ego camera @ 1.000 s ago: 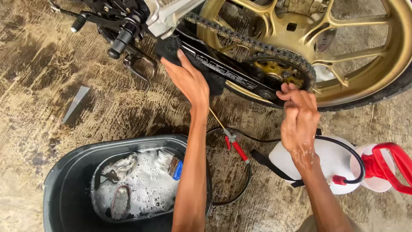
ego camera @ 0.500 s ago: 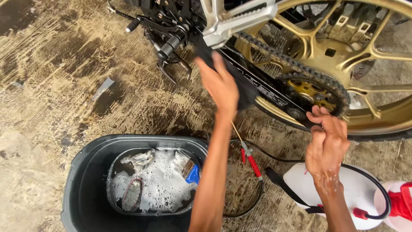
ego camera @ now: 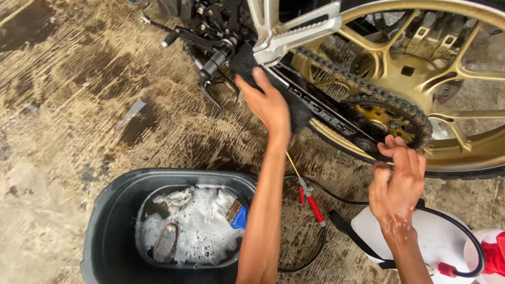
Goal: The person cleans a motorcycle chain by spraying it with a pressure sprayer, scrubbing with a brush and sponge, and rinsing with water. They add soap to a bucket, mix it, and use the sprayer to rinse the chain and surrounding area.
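One dark tub [ego camera: 105, 231] on wet floor [ego camera: 63, 105], suds and one brush [ego camera: 167, 243] inside. My left hand [ego camera: 268, 105], grip clamped on one black cloth [ego camera: 294, 105], wiping swingarm. My right hand [ego camera: 397, 181], fingers together pinching chain [ego camera: 389, 100] below sprocket. One gold wheel [ego camera: 473, 73] looks soapy; I judge washing midway. One white sprayer [ego camera: 431, 236] at right.

Gold spoked motorcycle wheel [ego camera: 421, 68] standing behind white plastic sprayer tank [ego camera: 421, 239]; dark plastic tub [ego camera: 105, 231] lying left, red-handled spray wand [ego camera: 310, 202] lying between them.
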